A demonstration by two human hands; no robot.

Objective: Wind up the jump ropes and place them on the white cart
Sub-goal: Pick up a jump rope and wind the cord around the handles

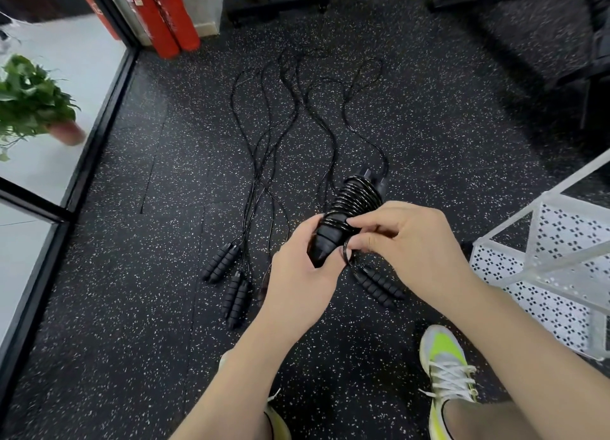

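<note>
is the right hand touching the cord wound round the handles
Touching. The head view shows the right hand pinching the black cord against the wound handles, fingertips directly on a coil, while the left hand grips the handles' lower end.

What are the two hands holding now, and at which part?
The left hand grips the lower end of the jump rope handles. The right hand pinches the black cord wound round them.

The left hand [298, 274] covers the lower end of the wound jump-rope handles [346, 215]. The white cart [544, 274] runs off the right edge, and a blurred potted plant [33, 106] is cut by the left edge.
</note>
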